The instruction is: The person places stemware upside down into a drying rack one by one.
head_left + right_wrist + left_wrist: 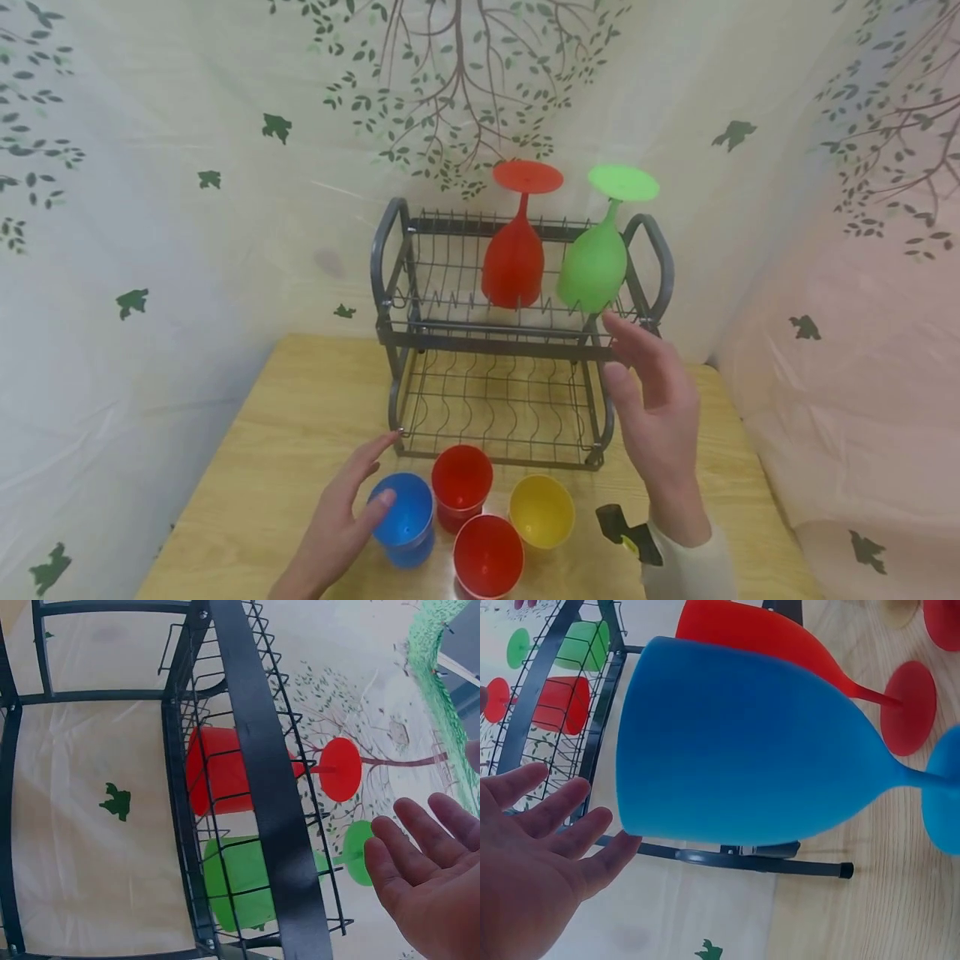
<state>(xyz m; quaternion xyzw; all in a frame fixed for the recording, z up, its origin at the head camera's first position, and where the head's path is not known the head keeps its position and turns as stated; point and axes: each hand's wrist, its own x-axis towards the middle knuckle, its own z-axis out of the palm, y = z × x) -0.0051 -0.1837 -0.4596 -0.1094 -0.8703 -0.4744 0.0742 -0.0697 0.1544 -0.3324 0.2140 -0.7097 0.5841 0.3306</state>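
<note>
My left hand (341,517) is beside the blue goblet (405,518), fingers spread and holding nothing. In the left wrist view that goblet (757,742) stands upright, with a red goblet (780,637) behind it. My right hand (660,408) is raised in front of the rack's right side, fingers extended, nothing in its grasp. Near its fingertips, a green goblet (594,265) sits upside down on the upper tier of the dark dish rack (495,343). An upside-down red goblet (513,262) is left of it. The right wrist view shows both behind the rack's bars.
On the wooden table (247,467), two upright red goblets (462,477) and a yellow goblet (542,512) stand before the rack, right of the blue one. The rack's lower tier (495,400) is wire. Leaf-printed cloth (187,250) hangs behind and along both sides.
</note>
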